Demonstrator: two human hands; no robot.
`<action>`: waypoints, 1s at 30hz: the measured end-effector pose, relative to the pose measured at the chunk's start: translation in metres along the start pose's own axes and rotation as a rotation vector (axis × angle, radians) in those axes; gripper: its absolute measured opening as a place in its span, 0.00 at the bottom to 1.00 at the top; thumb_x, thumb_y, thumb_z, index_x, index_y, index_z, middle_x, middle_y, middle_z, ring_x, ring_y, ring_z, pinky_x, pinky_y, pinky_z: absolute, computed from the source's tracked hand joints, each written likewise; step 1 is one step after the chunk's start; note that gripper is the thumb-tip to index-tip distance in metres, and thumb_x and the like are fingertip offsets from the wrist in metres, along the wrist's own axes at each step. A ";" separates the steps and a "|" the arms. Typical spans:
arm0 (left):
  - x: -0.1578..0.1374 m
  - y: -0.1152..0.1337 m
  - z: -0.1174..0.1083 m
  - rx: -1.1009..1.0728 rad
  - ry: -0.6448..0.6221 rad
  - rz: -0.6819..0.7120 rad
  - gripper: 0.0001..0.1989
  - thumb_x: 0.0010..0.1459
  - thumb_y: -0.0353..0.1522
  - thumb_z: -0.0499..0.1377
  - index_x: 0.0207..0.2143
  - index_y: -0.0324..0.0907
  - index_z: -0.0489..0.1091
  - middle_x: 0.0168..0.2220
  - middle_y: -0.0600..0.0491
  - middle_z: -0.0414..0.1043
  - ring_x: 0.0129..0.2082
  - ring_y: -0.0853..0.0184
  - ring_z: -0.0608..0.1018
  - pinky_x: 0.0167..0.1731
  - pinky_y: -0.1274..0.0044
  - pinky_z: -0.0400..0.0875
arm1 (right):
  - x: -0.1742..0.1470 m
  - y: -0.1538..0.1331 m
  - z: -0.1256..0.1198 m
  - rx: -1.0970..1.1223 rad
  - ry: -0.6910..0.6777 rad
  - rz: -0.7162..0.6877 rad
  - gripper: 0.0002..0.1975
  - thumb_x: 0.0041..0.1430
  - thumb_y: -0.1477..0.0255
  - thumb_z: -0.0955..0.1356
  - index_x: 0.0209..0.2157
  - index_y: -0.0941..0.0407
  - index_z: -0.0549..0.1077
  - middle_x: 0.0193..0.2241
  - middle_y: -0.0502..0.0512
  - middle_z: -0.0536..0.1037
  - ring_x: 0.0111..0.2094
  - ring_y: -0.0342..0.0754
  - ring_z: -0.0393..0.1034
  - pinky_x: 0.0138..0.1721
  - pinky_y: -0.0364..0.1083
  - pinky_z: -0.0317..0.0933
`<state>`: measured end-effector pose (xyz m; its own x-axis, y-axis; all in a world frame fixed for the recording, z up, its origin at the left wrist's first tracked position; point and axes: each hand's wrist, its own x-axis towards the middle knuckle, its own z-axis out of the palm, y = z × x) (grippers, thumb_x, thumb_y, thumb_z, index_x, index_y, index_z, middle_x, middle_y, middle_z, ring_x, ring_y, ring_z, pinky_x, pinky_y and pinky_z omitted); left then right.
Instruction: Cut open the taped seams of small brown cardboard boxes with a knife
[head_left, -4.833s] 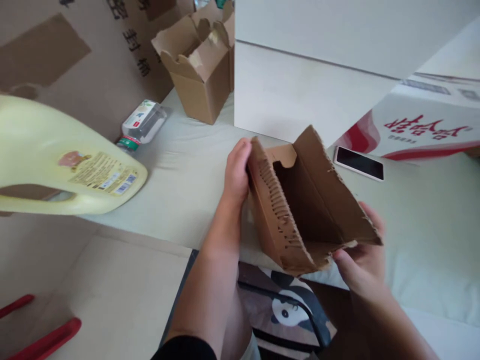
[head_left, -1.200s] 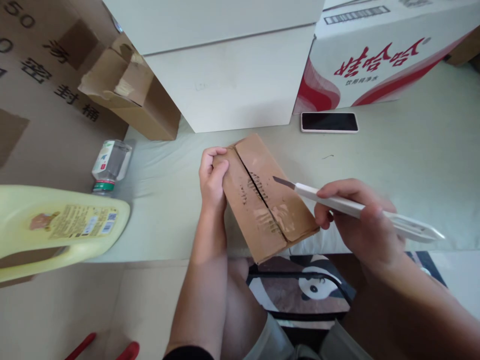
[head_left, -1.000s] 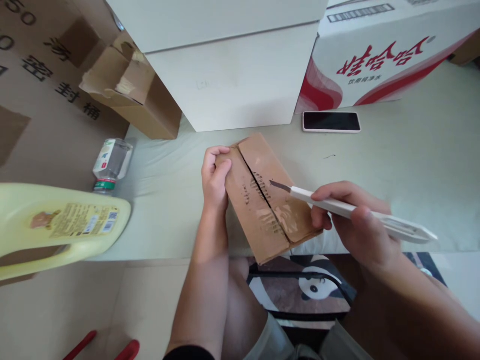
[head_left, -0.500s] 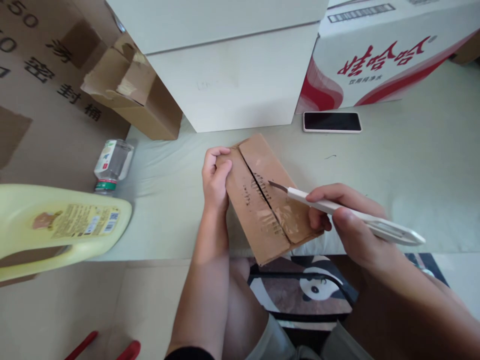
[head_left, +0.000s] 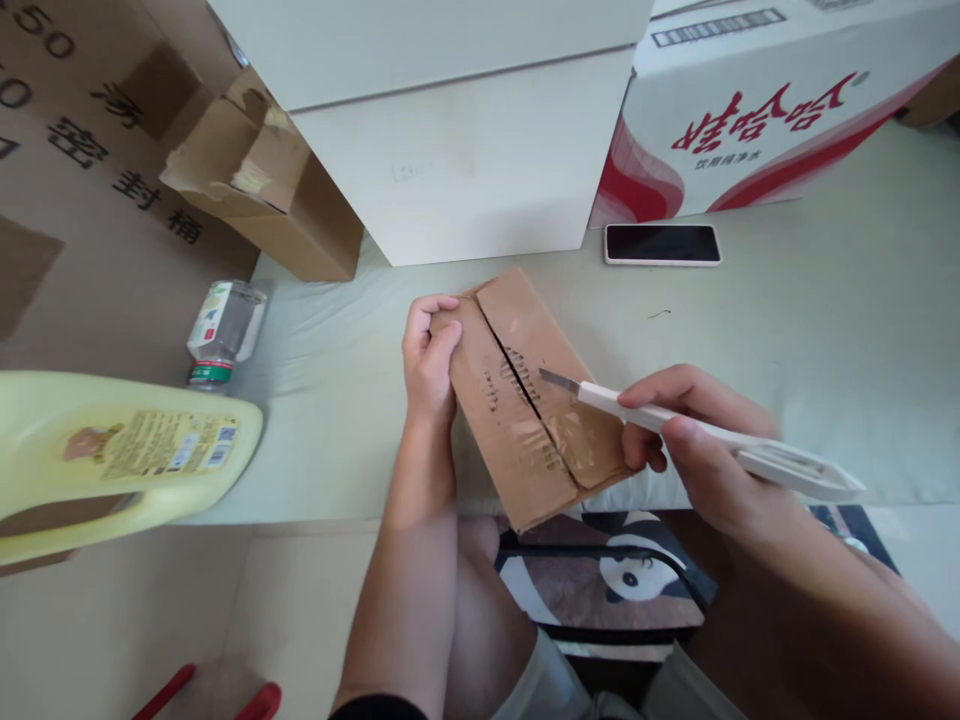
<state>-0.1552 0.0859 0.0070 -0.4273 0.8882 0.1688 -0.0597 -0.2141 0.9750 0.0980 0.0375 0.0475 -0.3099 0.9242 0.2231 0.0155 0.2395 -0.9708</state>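
Note:
A small brown cardboard box (head_left: 487, 420) lies tilted at the front edge of the cloth-covered surface, a dark slit running along the seam of its top flaps. My left hand (head_left: 430, 360) grips its far left corner, thumb on top and fingers over the edge. In my right hand (head_left: 697, 440) is a white utility knife (head_left: 611, 402), its blade out and pointing left over the box's right flap. Whether the blade touches the cardboard I cannot tell. The lower fingers of that hand are close to the box's right corner.
Behind the box stand a white carton (head_left: 465, 160) and a red-and-white carton (head_left: 750, 140), with a phone (head_left: 661, 244) before them. To the left are an open cardboard box (head_left: 315, 220), a clear bottle (head_left: 225, 330) and a yellow jug (head_left: 172, 440). Red handles (head_left: 259, 702) show low down.
My right hand has shifted slightly right with the utility knife, and the blade tip sits a little farther from the slit. My left hand and the box stay nearly the same.

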 end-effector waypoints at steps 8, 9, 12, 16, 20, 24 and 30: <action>0.000 -0.002 -0.001 0.003 -0.009 -0.001 0.13 0.49 0.40 0.65 0.35 0.46 0.69 0.33 0.53 0.68 0.29 0.66 0.69 0.29 0.75 0.62 | -0.001 0.006 0.000 0.016 0.011 -0.067 0.11 0.69 0.61 0.65 0.41 0.52 0.76 0.21 0.48 0.74 0.19 0.42 0.65 0.20 0.43 0.56; 0.000 -0.002 -0.002 0.008 -0.020 -0.004 0.13 0.50 0.40 0.65 0.36 0.46 0.68 0.33 0.53 0.68 0.29 0.66 0.69 0.29 0.75 0.62 | -0.001 0.006 0.000 0.000 0.018 -0.070 0.11 0.69 0.61 0.66 0.41 0.52 0.76 0.22 0.48 0.75 0.20 0.42 0.65 0.20 0.43 0.57; 0.000 -0.003 -0.003 0.019 -0.036 0.004 0.13 0.51 0.41 0.65 0.36 0.47 0.68 0.34 0.53 0.68 0.30 0.66 0.70 0.29 0.74 0.63 | -0.002 0.006 0.000 -0.037 -0.001 -0.071 0.10 0.69 0.62 0.66 0.41 0.52 0.76 0.21 0.48 0.74 0.20 0.42 0.65 0.20 0.43 0.57; 0.001 -0.004 -0.002 0.014 -0.017 0.021 0.13 0.52 0.41 0.65 0.36 0.47 0.68 0.33 0.54 0.68 0.30 0.67 0.70 0.29 0.75 0.64 | -0.001 0.005 -0.001 -0.019 -0.007 -0.101 0.11 0.69 0.61 0.65 0.39 0.52 0.76 0.18 0.46 0.71 0.17 0.42 0.62 0.19 0.43 0.55; 0.001 -0.004 -0.003 0.005 -0.027 0.014 0.13 0.52 0.42 0.65 0.36 0.47 0.69 0.33 0.54 0.69 0.31 0.66 0.71 0.30 0.74 0.65 | -0.001 0.005 0.000 -0.040 -0.011 -0.073 0.10 0.70 0.62 0.65 0.41 0.52 0.75 0.20 0.46 0.73 0.19 0.41 0.64 0.20 0.43 0.56; 0.000 -0.003 -0.003 0.002 -0.028 -0.003 0.14 0.51 0.42 0.66 0.36 0.47 0.69 0.34 0.53 0.71 0.32 0.65 0.72 0.31 0.74 0.66 | 0.000 0.003 0.002 0.013 -0.010 -0.084 0.12 0.69 0.60 0.65 0.39 0.52 0.75 0.17 0.46 0.70 0.16 0.41 0.61 0.18 0.43 0.54; 0.000 -0.002 -0.001 0.003 -0.023 -0.004 0.14 0.50 0.42 0.65 0.36 0.47 0.68 0.33 0.54 0.70 0.32 0.65 0.72 0.31 0.74 0.66 | -0.001 0.003 0.000 0.005 -0.001 -0.053 0.13 0.68 0.58 0.66 0.38 0.52 0.76 0.16 0.46 0.69 0.16 0.42 0.60 0.17 0.44 0.53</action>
<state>-0.1557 0.0856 0.0049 -0.4060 0.8983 0.1684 -0.0589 -0.2096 0.9760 0.0985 0.0370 0.0440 -0.3108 0.9100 0.2744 -0.0055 0.2870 -0.9579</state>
